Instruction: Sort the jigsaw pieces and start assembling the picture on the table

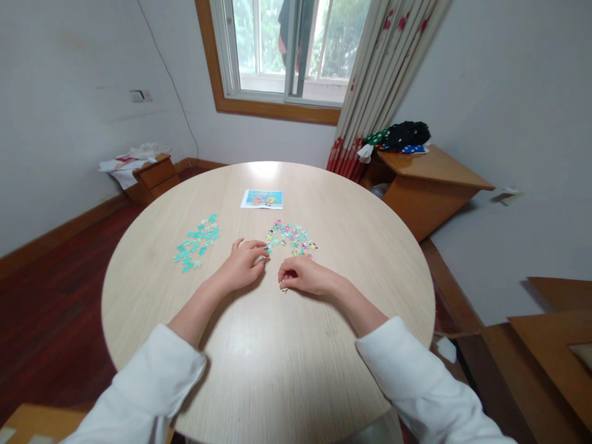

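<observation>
My right hand [305,275] is closed in a pinch on a small jigsaw puzzle piece [283,287], low over the table. My left hand [247,264] rests to its left, fingers apart and loosely bent, the tips touching or close to the edge of a pile of multicoloured puzzle pieces [296,236]. Whether a piece lies under those fingertips I cannot make out. Farther left, turquoise and pale puzzle pieces [198,240] are spread in a separate group. A picture sheet [264,198] with cartoon figures on blue lies beyond both groups.
Everything lies on a round, pale wooden table [259,376]. Behind it are a window [296,49] and a patterned curtain [374,80]. A wooden cabinet [430,179] with cloths on top stands at the right, and a small wooden stand [157,179] at the left.
</observation>
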{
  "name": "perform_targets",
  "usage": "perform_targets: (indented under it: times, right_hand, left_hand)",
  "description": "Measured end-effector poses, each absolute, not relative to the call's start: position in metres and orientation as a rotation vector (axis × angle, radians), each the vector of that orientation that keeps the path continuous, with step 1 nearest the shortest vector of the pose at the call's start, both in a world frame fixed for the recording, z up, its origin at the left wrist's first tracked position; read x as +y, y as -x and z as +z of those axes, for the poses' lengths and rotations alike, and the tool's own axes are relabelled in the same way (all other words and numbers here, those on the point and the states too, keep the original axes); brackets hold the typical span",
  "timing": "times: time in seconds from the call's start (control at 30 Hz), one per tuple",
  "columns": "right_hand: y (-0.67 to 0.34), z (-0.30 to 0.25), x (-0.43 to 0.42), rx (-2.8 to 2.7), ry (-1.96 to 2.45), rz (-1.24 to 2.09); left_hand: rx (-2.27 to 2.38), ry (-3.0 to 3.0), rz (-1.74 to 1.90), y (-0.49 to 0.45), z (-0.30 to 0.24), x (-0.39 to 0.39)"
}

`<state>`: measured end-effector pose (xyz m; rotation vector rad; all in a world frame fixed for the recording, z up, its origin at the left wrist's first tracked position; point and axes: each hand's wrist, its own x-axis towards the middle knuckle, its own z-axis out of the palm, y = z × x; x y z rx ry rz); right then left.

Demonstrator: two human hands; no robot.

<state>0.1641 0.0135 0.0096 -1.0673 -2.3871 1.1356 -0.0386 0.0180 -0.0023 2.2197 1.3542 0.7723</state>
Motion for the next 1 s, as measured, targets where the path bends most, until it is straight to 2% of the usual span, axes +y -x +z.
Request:
perform_targets:
  times: [0.3, 0.43, 0.57, 1.0]
  right_hand:
    - [-0.165, 0.012, 0.013, -2.332, 1.092, 1.206]
    - [-0.166, 0.009, 0.016, -2.168, 1.076, 1.318]
    - [-0.165, -0.001, 0.023, -1.992, 1.063, 1.303]
    - [-0.160, -0.011, 0.027, -1.898, 1.023, 1.196]
  left_hand:
    - [1.364, -2.121, 0.956, 0.041, -0.003, 0.023]
    - [1.380, -2.046, 1.125, 0.044, -0.004, 0.027]
    - [1.460, -2.091, 1.147, 0.047, -0.006, 0.029]
    - [1.804, -2.420, 0.423, 0.037, -0.011, 0.039]
